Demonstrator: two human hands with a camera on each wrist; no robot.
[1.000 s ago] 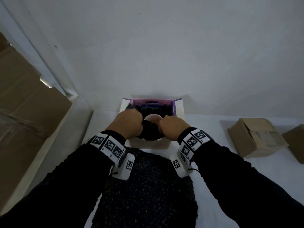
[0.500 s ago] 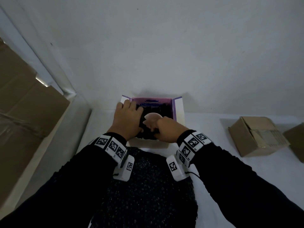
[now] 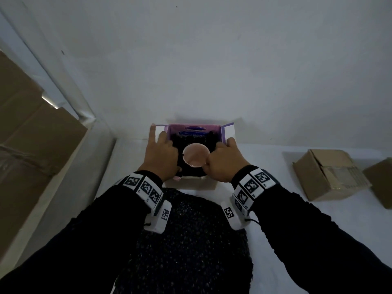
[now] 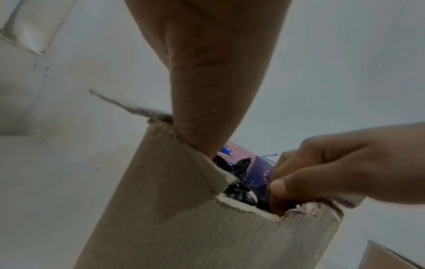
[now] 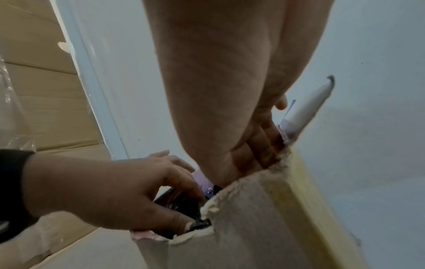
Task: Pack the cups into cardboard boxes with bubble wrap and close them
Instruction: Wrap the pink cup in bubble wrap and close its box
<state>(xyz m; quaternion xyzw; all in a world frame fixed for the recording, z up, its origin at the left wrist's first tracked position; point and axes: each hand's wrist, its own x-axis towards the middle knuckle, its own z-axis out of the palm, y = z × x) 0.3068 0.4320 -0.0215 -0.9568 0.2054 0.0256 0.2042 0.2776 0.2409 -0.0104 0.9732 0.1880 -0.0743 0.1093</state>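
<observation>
A small cardboard box [image 3: 191,183] with a purple inside stands open against the wall. In it sits a cup [image 3: 196,154], its round pink face up, wrapped in black bubble wrap [image 3: 180,143]. My left hand [image 3: 161,153] is at the box's left side, with straight fingers lying over the left flap and the thumb down on the wrap. My right hand [image 3: 224,164] is at the right side, its fingers curled down between wrap and wall. In the left wrist view the right hand [image 4: 333,169] pinches wrap at the box's [image 4: 184,227] front corner.
A large sheet of black bubble wrap [image 3: 191,240] lies on the white table before the box. Two closed brown boxes [image 3: 328,175] [image 3: 379,183] sit at the right. Big cartons [image 3: 31,145] are stacked at the left, and the wall is close behind.
Both hands held the wrapped cup together over the box. They have since spread to the box's left and right sides, and the cup's pink face now shows between them.
</observation>
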